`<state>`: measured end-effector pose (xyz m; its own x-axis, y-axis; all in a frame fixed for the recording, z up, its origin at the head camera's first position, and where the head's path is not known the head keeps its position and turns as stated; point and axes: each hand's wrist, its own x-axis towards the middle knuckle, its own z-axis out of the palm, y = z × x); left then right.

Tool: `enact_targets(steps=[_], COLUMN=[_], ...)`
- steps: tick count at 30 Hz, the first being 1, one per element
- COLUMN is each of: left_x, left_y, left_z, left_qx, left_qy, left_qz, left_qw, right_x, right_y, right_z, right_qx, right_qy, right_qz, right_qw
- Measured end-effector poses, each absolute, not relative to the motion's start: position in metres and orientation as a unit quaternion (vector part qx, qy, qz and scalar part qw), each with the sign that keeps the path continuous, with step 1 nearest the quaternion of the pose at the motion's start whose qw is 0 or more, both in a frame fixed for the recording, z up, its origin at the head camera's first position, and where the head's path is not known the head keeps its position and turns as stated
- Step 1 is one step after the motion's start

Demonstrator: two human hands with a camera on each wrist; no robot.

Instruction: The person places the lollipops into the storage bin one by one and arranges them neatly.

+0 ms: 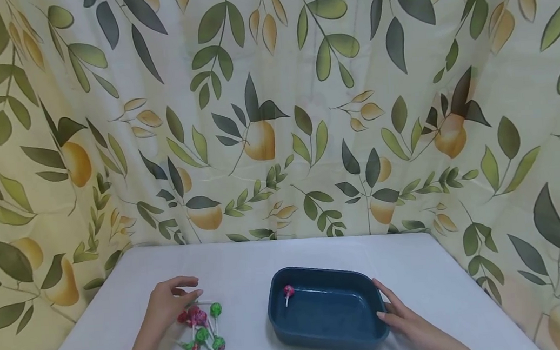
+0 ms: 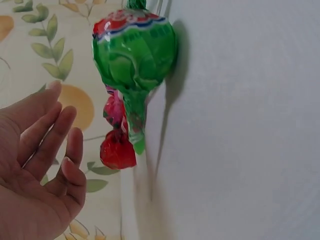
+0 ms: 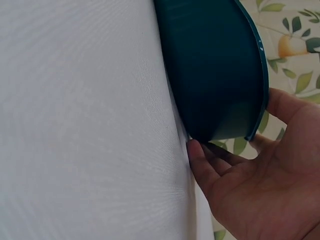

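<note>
Left hand (image 1: 168, 301) hangs near the lollipops (image 1: 200, 317), fingers relaxed, empty, at nine o'clock from the tray (image 1: 328, 312); right hand (image 1: 401, 317) grips its three-o'clock end, presumably for steadiness; one pop (image 1: 288, 291) lies inside, at ten.

White, cloth-covered tabletop (image 1: 246, 324), fine weave visible in the right wrist view. Directly on it: one glossy dark-blue open bin (image 1: 328, 342), rectangular with rounded corners, upright, right of centre. To its left, apart: loose cluster of white-sticked lollipops, round heads in green wrappers (image 1: 216, 309) and red-pink wrappers (image 1: 200, 317), several touching.
</note>
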<state>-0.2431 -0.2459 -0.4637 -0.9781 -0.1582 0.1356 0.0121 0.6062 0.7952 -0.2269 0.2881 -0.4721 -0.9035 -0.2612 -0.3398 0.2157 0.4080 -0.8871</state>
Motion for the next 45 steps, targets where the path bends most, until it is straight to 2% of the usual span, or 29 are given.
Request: enact_targets(steps=[15,45], left_x=[-0.243,-0.247], left_y=[-0.264,-0.28], left_z=[-0.468,-0.485], left_qx=[0.06,0.075], left_qy=[-0.886,-0.882], left_qz=[-0.449,-0.459], left_qw=[0.105,0.079], right_x=[-0.23,-0.234], right_y=[0.295,0.295], right_z=[-0.478,-0.479], right_qx=[-0.061,-0.059], right_qy=[0.831,0.825], right_qz=[-0.513,-0.518], right_qw=[0.207,0.218])
